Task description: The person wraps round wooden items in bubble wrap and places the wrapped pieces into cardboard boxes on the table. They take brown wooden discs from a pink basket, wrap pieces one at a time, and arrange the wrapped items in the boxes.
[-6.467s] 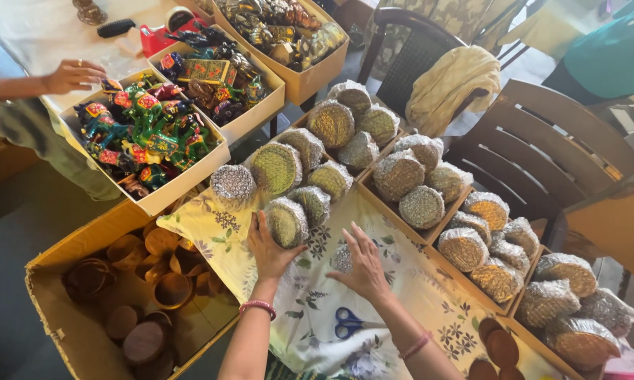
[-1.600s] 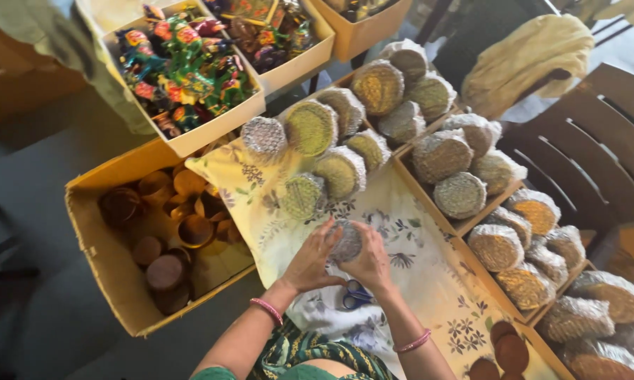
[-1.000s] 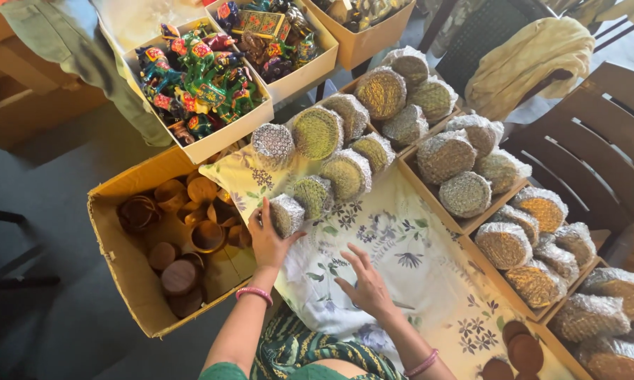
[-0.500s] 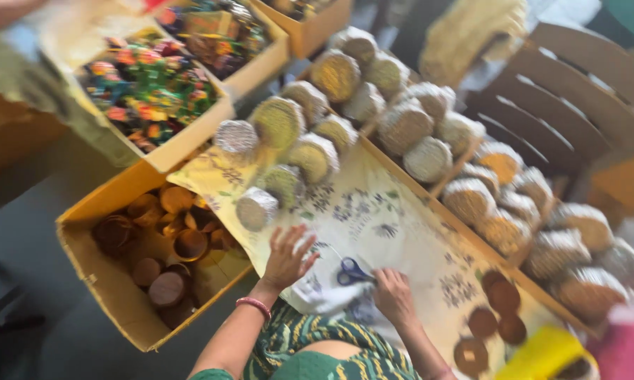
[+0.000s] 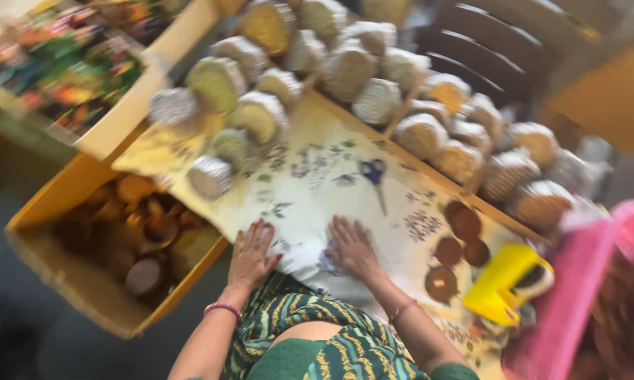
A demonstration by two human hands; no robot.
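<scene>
Floral cloth (image 5: 331,183) covers the table in the head view, pale with blue and green sprigs, and both hands lie flat on its near edge. The left hand (image 5: 251,255) has its fingers spread and grasps nothing; the right hand (image 5: 352,246) is likewise open, palm down, just beside it, pressing the cloth. Judging by how it lies, the cloth is already spread and mostly smooth, and only the near hem looks left to settle. Its long axis runs from upper left to lower right, along the row of wrapped round bundles (image 5: 260,116). Blue-handled scissors (image 5: 374,179) rest on the cloth beyond the hands, blades pointing toward the person. Brown discs (image 5: 457,236) and a yellow holder (image 5: 503,281) sit to the right; a yellow box (image 5: 71,274) of brown cups stands at left. Everything is motion-blurred.
</scene>
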